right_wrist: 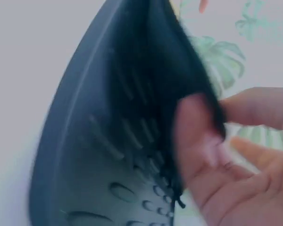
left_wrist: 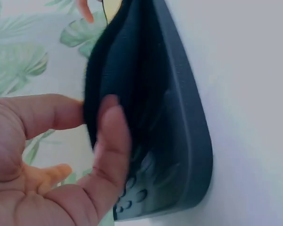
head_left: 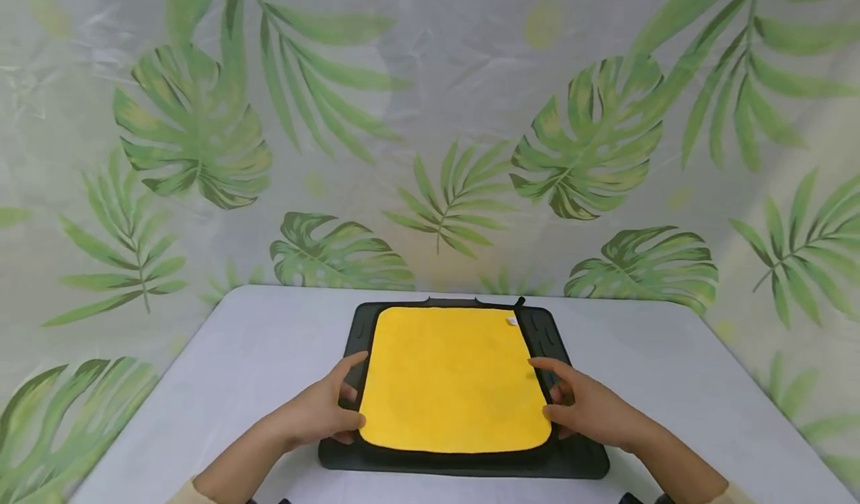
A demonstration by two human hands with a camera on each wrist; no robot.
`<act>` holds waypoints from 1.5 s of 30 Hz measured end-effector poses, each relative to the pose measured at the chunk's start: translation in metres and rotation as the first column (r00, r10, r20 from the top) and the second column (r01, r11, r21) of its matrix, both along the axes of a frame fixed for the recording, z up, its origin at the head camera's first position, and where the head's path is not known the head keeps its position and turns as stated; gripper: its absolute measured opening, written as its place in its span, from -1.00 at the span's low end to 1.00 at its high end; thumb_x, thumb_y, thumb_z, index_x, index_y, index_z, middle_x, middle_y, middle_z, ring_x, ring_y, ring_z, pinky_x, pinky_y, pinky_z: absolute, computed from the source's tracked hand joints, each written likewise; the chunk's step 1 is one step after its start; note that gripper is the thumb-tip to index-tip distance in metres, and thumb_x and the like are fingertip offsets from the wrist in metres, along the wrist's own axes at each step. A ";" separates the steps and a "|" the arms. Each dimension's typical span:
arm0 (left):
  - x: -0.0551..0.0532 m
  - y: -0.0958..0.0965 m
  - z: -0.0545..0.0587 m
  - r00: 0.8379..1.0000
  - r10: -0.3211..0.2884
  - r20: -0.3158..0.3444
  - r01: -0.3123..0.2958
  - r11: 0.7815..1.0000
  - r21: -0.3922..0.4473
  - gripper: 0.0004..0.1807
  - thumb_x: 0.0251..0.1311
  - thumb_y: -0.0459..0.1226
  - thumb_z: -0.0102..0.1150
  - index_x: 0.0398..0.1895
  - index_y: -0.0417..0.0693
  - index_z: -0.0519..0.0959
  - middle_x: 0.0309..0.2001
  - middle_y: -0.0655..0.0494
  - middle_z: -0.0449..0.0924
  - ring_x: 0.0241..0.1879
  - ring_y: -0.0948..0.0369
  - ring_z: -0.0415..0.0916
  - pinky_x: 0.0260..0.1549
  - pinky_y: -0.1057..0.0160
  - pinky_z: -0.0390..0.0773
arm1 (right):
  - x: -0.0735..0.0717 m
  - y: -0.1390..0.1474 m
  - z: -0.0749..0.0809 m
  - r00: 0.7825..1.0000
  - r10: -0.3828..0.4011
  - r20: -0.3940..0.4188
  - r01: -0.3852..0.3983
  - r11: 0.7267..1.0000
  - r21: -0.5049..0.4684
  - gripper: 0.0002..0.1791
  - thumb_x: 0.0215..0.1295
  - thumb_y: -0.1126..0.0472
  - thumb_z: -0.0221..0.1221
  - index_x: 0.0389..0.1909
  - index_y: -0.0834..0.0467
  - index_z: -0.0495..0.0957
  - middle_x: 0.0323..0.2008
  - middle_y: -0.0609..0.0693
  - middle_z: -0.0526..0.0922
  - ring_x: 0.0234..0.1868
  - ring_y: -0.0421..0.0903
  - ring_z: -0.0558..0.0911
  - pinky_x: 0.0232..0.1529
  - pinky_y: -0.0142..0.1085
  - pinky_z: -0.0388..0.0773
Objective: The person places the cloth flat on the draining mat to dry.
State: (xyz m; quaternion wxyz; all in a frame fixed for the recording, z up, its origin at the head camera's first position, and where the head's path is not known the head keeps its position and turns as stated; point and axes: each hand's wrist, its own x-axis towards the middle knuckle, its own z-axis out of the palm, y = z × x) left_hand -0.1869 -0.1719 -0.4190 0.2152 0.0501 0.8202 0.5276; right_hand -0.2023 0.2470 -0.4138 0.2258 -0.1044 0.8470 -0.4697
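Note:
A flat yellow pad (head_left: 457,381) with a black edge, a dark underside and a small white tag lies over a larger black board (head_left: 463,465). My left hand (head_left: 325,407) pinches the pad's left edge between thumb and fingers. On the opposite side my right hand (head_left: 587,407) pinches the right edge the same way. Both wrist views show the pad's dark underside (left_wrist: 120,61) raised from the board along the held edges. Under it the board's surface (right_wrist: 92,165) carries raised oval bumps and ridges. A short black cord (head_left: 520,302) sticks out at the far right corner.
The board rests on a white table (head_left: 269,355), its near edge close to the front of the view. Behind the table hangs a pale curtain (head_left: 463,78) printed with green leaves.

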 end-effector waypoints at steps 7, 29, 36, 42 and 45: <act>0.005 -0.009 -0.004 0.999 -0.026 0.025 0.024 0.998 0.060 -0.04 0.18 -0.45 0.35 0.61 -0.07 0.07 0.06 -0.25 0.38 -0.36 0.09 0.64 -0.29 0.10 0.77 | 0.006 0.006 -0.012 1.000 -0.010 0.025 0.012 0.996 -0.085 -0.10 0.40 0.19 0.28 0.60 0.20 -0.02 -0.28 0.12 0.53 -0.27 0.01 0.63 -0.22 -0.10 0.75; -0.001 -0.001 -0.007 0.941 -0.268 -0.206 0.042 0.698 -0.715 -0.21 0.23 0.20 0.29 0.51 0.27 0.36 0.60 -0.04 0.13 0.56 -0.42 -0.13 0.37 -0.53 0.04 | -0.001 -0.006 -0.014 0.919 0.240 -0.312 -0.025 0.826 0.563 -0.32 0.25 -0.10 0.38 0.36 0.02 0.51 0.45 0.18 0.40 0.52 0.54 0.07 0.34 0.53 0.12; -0.002 0.012 -0.007 0.920 -0.355 -0.167 0.161 0.729 -0.665 -0.16 0.30 0.23 0.18 0.59 0.22 0.23 0.64 0.14 0.07 0.62 -0.28 -0.20 0.43 -0.48 -0.02 | 0.001 -0.026 -0.015 0.883 0.315 -0.349 -0.102 0.852 0.513 -0.26 0.35 -0.23 0.25 0.47 -0.02 0.39 0.53 0.17 0.29 0.55 0.54 0.02 0.34 0.57 0.03; 0.001 -0.001 -0.012 0.916 -0.393 -0.085 0.232 0.690 -0.685 -0.21 0.32 0.19 0.18 0.59 0.32 0.22 0.65 0.25 0.02 0.64 -0.24 -0.22 0.45 -0.47 -0.04 | 0.005 -0.011 -0.022 0.903 0.318 -0.288 -0.157 0.870 0.467 -0.21 0.32 -0.24 0.26 0.51 -0.05 0.34 0.57 0.13 0.23 0.54 0.56 0.00 0.26 0.67 -0.11; 0.003 -0.011 -0.012 0.923 -0.374 -0.094 0.218 0.707 -0.673 -0.20 0.29 0.22 0.19 0.58 0.35 0.23 0.66 0.23 0.00 0.63 -0.27 -0.24 0.45 -0.49 -0.06 | 0.003 0.002 -0.022 0.922 0.277 -0.271 -0.128 0.877 0.462 -0.20 0.27 -0.21 0.33 0.48 -0.04 0.37 0.56 0.14 0.25 0.54 0.57 -0.03 0.26 0.66 -0.10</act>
